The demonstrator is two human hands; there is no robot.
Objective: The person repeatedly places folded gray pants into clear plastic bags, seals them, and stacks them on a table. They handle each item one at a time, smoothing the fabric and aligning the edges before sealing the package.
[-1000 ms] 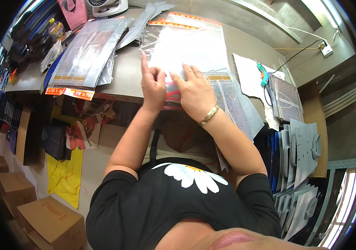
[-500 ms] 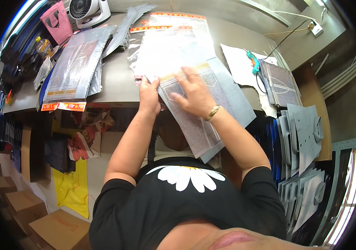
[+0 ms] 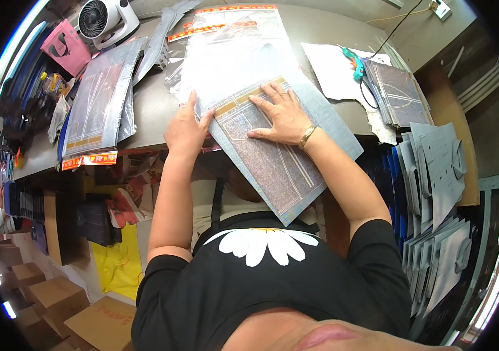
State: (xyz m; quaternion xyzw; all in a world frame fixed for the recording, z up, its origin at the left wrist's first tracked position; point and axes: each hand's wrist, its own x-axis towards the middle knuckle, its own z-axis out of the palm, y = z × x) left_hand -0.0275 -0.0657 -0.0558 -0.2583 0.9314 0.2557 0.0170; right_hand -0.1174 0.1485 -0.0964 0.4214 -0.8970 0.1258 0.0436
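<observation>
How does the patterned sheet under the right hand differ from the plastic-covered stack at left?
The patterned sheet lies under the right hand; no hand touches the plastic-covered stack. The sheet juts far past the table; the stack lies mostly on it. The stack has a red strip at its near end; the sheet shows none. Both carry a brown band.

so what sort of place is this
Probably a small workshop that makes or packs paper goods, though I can't be sure. A flat denim-patterned sheet lies under the person's right hand, grey shirt-shaped pieces are stacked at the right, and cardboard boxes stand at lower left.
</observation>
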